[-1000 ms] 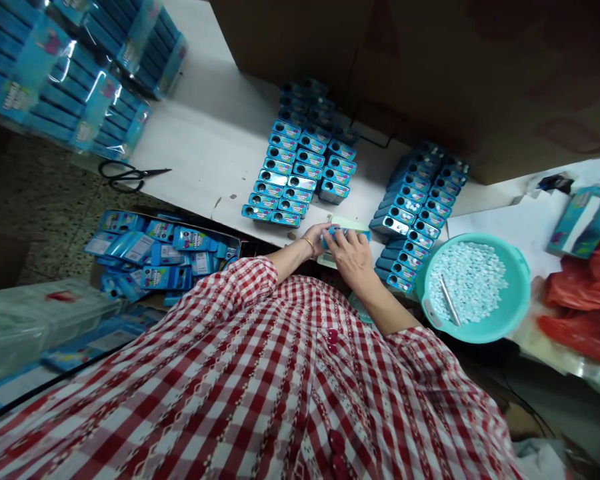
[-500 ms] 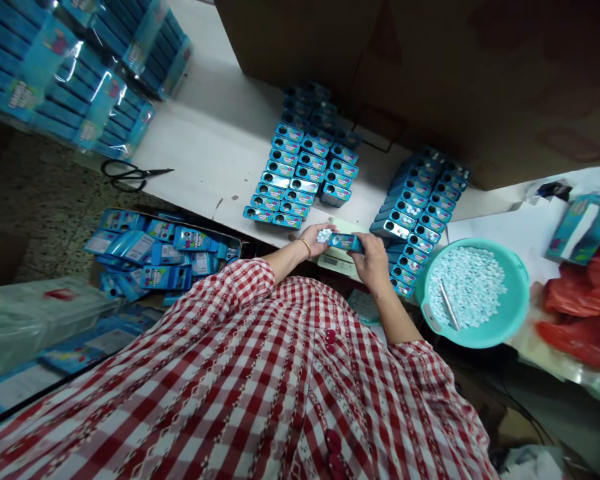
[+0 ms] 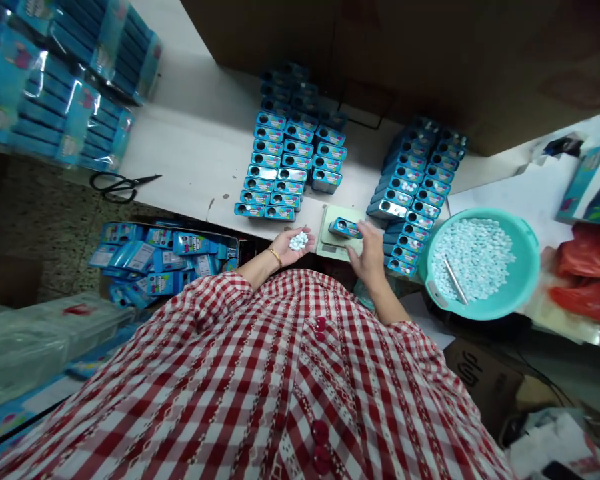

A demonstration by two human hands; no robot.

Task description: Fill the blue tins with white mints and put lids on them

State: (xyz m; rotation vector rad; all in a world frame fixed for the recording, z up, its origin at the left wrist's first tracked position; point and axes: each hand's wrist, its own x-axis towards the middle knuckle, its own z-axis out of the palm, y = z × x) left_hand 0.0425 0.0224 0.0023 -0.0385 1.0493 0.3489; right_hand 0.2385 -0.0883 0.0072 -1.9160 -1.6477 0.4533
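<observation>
My left hand (image 3: 286,248) lies palm up near the table's front edge, cupping a small heap of pale blue-white candies (image 3: 299,241). To its right, a small blue tin (image 3: 345,228) with a round hole in its top rests on a pale green weighing scale (image 3: 326,235). A few candies show in that hole. My right hand (image 3: 371,257) is beside the tin's right end, thumb and fingers apart; whether a fingertip still touches the tin is unclear.
Rows of blue tins (image 3: 283,160) stand behind, and more tins (image 3: 405,193) on the right. A turquoise basin (image 3: 523,280) holds candies and a metal tube (image 3: 455,280). Black scissors (image 3: 123,187) lie left, above a box of blue packs (image 3: 165,257). A large cardboard box (image 3: 405,60) rises behind.
My right hand has set the tin down on the scale and loosened its fingers. My left hand, with the candies, has drawn away to the left. The whole view has shifted slightly.
</observation>
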